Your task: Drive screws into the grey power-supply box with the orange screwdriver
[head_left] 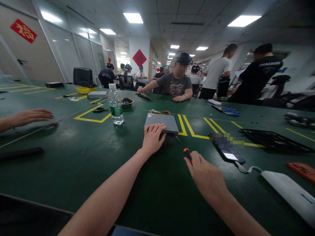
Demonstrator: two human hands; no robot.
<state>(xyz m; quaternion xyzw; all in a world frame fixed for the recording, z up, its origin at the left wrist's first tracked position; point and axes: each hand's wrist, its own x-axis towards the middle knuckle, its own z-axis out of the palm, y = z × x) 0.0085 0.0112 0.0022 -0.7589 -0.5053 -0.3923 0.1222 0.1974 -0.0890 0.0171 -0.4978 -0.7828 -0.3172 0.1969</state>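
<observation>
A grey computer power supply (169, 123) lies on the green table, with a bundle of coloured wires (159, 112) at its far side. My left hand (154, 137) grips its near left part, fingers over the top and thumb near the front edge. In my right hand (205, 170) is a screwdriver (187, 153) with an orange and black handle, held closed in the fingers. Its thin shaft points up and left toward the power supply's near right corner; whether the tip touches the case I cannot tell.
Left of the power supply stands a water bottle (115, 106), with a metal bowl (127, 103) behind it. To the right lie a phone (227, 149), a cabled white power bank (289, 193) and a black panel (275, 139). Another person's hand (31, 117) rests at left; a person (176, 82) sits opposite.
</observation>
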